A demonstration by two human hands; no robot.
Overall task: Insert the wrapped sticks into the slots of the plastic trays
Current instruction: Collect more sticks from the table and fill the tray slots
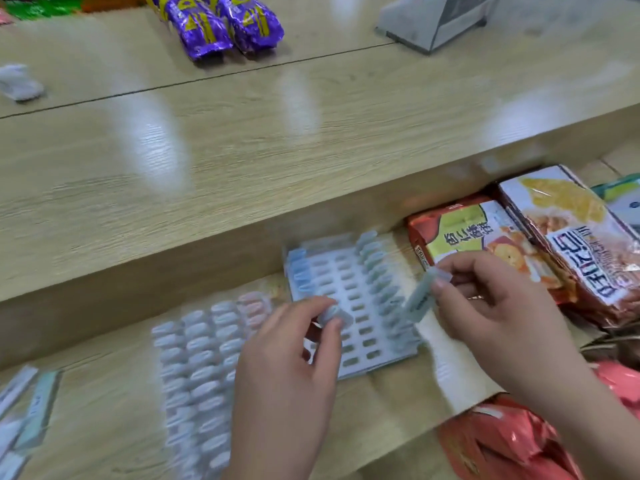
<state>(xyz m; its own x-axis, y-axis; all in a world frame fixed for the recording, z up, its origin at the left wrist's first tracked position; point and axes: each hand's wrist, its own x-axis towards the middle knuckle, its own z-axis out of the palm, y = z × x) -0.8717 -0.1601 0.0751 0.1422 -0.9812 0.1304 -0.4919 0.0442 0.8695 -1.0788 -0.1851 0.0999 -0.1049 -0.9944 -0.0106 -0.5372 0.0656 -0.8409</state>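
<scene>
A white plastic tray (349, 306) with rows of slots lies on the lower wooden shelf; wrapped sticks fill its left column and a right column, the middle slots are bare. My left hand (287, 382) pinches a small pale wrapped stick (334, 315) above the tray's lower left part. My right hand (502, 313) grips a pale green wrapped stick (420, 296), tilted over the tray's right edge. A second tray (204, 372), packed with wrapped sticks, lies to the left. The view is blurred.
Orange and white snack boxes (519, 237) stand right of the tray. Red packets (512, 441) lie at the lower right. Purple snack bags (221, 26) and a grey box (433, 19) sit on the upper shelf. Loose stick boxes (24, 410) lie far left.
</scene>
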